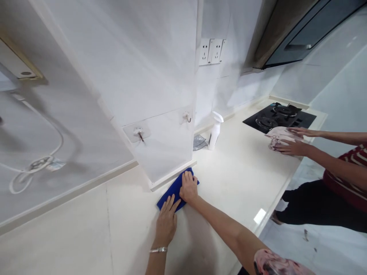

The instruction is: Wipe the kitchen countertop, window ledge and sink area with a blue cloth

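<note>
A folded blue cloth point(171, 193) lies on the pale countertop point(235, 172), close against the foot of the white tiled pillar point(169, 152). Bent fingers of my right hand point(188, 187) grip the cloth's far end and press it down. My left hand point(166, 221), with a silver band at its wrist, rests its outstretched fingers flat on the near end. Beyond the pillar's corner stands a white spray bottle point(214, 133), with a grey packet point(198, 142) beside it.
At the right, another person's hands point(294, 147) press a pinkish patterned cloth point(279, 133) beside the black gas hob point(279, 116). A range hood point(304, 34) hangs above. Wall sockets point(212, 51), adhesive hooks point(138, 132) and a coiled white cable point(37, 164) are on the walls.
</note>
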Tool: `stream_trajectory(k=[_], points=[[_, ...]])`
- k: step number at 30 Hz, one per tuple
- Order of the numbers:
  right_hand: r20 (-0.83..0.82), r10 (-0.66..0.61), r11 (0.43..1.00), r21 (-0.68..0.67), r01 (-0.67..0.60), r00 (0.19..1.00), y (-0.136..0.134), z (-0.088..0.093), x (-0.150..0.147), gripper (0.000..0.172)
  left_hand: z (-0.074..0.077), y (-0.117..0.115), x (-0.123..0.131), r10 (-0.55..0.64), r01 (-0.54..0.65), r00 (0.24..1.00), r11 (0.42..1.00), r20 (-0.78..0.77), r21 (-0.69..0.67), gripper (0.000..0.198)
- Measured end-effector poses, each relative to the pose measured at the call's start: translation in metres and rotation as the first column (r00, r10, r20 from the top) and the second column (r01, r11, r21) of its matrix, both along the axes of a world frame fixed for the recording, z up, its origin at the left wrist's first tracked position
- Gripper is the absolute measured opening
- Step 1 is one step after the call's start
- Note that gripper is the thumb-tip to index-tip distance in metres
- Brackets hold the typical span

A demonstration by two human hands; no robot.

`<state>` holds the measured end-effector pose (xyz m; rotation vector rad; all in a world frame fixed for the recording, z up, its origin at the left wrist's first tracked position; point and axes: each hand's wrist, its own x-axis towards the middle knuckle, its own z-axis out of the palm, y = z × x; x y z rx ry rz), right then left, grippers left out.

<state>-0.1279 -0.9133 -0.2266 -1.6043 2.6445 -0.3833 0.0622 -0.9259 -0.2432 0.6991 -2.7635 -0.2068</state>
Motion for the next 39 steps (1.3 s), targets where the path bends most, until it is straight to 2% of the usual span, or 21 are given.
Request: stream_trajectory(k=[4,6,8,9,10,12,13,14,15,16,18,20,23,27,31,34,37,39], points=[[0.110,0.152,0.988,-0.003,-0.153,0.982,-0.001,0.006,0.037,0.081,0.000,0.006,0.050,0.047,-0.048,0.998,0.999,-0.036,-0.015,0.066],[0.155,0.269,0.963,-0.042,-0.265,0.951,0.000,0.012,0.057,0.082,-0.001,0.012,0.079,0.070,-0.068,0.996,0.997,-0.058,0.033,0.061],[0.179,0.406,0.914,-0.087,-0.396,0.896,0.000,0.017,0.077,0.082,-0.002,0.018,0.105,0.138,-0.125,0.987,0.982,-0.085,0.141,0.057],[0.183,0.462,0.887,-0.102,-0.451,0.868,-0.001,0.019,0.086,0.083,-0.001,0.021,0.115,0.213,-0.188,0.973,0.955,-0.092,0.228,0.056],[0.182,0.503,0.864,-0.113,-0.491,0.845,-0.002,0.020,0.093,0.084,0.000,0.023,0.121,0.318,-0.277,0.945,0.901,-0.075,0.334,0.056],[0.177,0.543,0.840,-0.134,-0.526,0.821,-0.003,0.022,0.101,0.086,0.004,0.025,0.121,0.525,-0.466,0.851,0.727,0.030,0.504,0.063],[0.177,0.552,0.833,-0.150,-0.532,0.815,-0.002,0.022,0.100,0.085,0.006,0.026,0.114,0.591,-0.545,0.801,0.657,0.093,0.521,0.069],[0.179,0.559,0.828,-0.171,-0.534,0.810,0.000,0.021,0.097,0.084,0.008,0.028,0.104,0.631,-0.606,0.765,0.636,0.130,0.478,0.075],[0.184,0.564,0.824,-0.192,-0.533,0.805,0.003,0.019,0.091,0.081,0.009,0.030,0.091,0.647,-0.638,0.752,0.665,0.128,0.387,0.078],[0.191,0.562,0.824,-0.210,-0.526,0.805,0.008,0.016,0.082,0.077,0.009,0.033,0.075,0.644,-0.642,0.760,0.720,0.091,0.265,0.078],[0.203,0.532,0.842,-0.230,-0.488,0.822,0.022,0.010,0.060,0.073,0.010,0.042,0.044,0.578,-0.578,0.816,0.816,-0.014,0.032,0.070],[0.217,0.475,0.873,-0.239,-0.426,0.853,0.043,0.006,0.035,0.072,0.011,0.052,0.016,0.465,-0.470,0.882,0.880,-0.074,-0.076,0.062],[0.241,0.389,0.912,-0.238,-0.335,0.889,0.081,0.002,-0.006,0.073,0.014,0.064,-0.024,0.289,-0.293,0.956,0.951,-0.057,-0.103,0.059],[0.237,0.236,0.964,-0.181,-0.196,0.942,0.139,0.000,-0.060,0.073,0.013,0.084,-0.085,0.093,-0.096,0.995,0.989,-0.030,-0.109,0.057],[0.131,0.037,0.996,-0.083,-0.026,0.991,0.204,-0.006,-0.109,0.072,0.013,0.121,-0.153,-0.057,0.056,0.998,0.994,-0.003,-0.092,0.056],[0.014,-0.092,0.996,-0.016,0.092,0.996,0.253,-0.012,-0.142,0.069,0.012,0.153,-0.197,-0.160,0.160,0.987,0.986,-0.010,-0.042,0.062],[-0.092,-0.153,0.988,0.014,0.155,0.984,0.294,-0.017,-0.166,0.067,0.006,0.180,-0.226,-0.232,0.233,0.971,0.972,-0.054,0.018,0.069],[-0.141,-0.158,0.986,0.033,0.164,0.977,0.310,-0.020,-0.176,0.067,0.000,0.192,-0.237,-0.241,0.246,0.966,0.968,-0.089,0.052,0.073]])
